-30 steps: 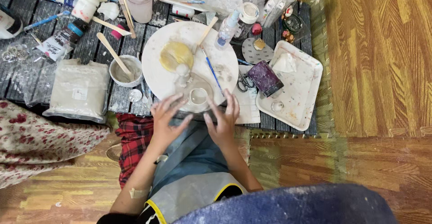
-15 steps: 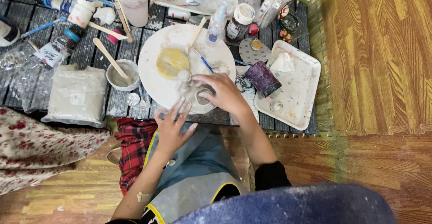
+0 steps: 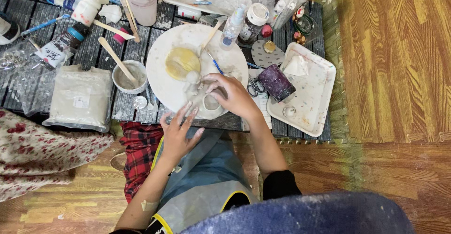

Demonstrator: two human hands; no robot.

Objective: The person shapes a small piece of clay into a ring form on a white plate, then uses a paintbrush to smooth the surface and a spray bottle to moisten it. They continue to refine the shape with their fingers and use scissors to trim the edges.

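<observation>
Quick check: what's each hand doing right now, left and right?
Left hand: open, fingers spread, holding nothing.
Right hand: curled on the small clay cup.

A second ago both hands met at the small clay cup [image 3: 211,102] at frame centre. Now the right hand [image 3: 232,95] alone closes its grip on it, while the left hand [image 3: 177,129] has dropped below the round board's [image 3: 159,81] lower edge, fingers spread.

Right hand [image 3: 232,95] on small clay cup [image 3: 211,103], round white board [image 3: 197,69], left hand [image 3: 177,131] at board's edge

Home craft corner, wooden floor [image 3: 399,50], low slatted table [image 3: 94,50], clay bag [image 3: 80,97], paint tubes [image 3: 61,46]
</observation>
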